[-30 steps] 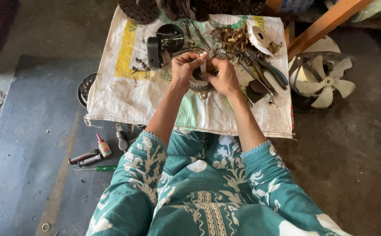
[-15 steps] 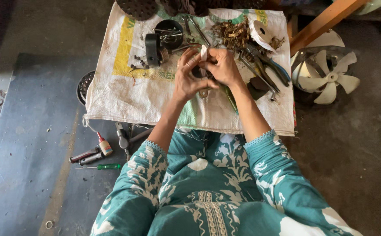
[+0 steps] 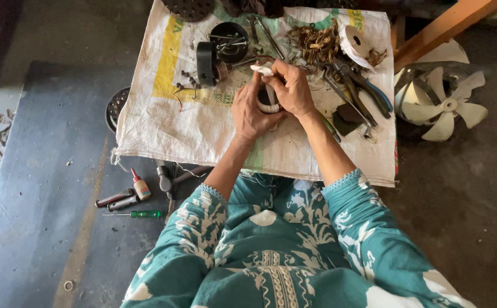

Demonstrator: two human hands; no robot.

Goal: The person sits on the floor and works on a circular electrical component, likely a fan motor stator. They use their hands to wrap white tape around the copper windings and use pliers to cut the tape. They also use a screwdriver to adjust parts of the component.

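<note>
head: hands (image 3: pixel 271 100) around taped ring (image 3: pixel 269 106)

Small white-wrapped ring (image 3: pixel 269 106) between both palms

hands (image 3: pixel 271 100): 2 | fan blade wheel (image 3: pixel 443 102): 1 | tape roll (image 3: pixel 354 43): 1 | green screwdriver (image 3: pixel 140 214): 1 | glue bottle (image 3: pixel 141 185): 1

Left hand (image 3: pixel 251 111): cupped round a small ring-shaped part (image 3: pixel 269 106) wrapped in white tape, over the middle of the woven sack (image 3: pixel 168 122).
Right hand (image 3: pixel 292 86): gripping the same part from above, fingers curled.
Sack's far edge: black round tin (image 3: pixel 229 41), copper wire tangle (image 3: pixel 317 43), tape roll (image 3: pixel 353 42).
Sack's right edge: pliers (image 3: pixel 368 91).
Floor, right: white fan blade (image 3: pixel 445 104).
Floor, left: green screwdriver (image 3: pixel 140 214), small glue bottle (image 3: pixel 141 185).
</note>
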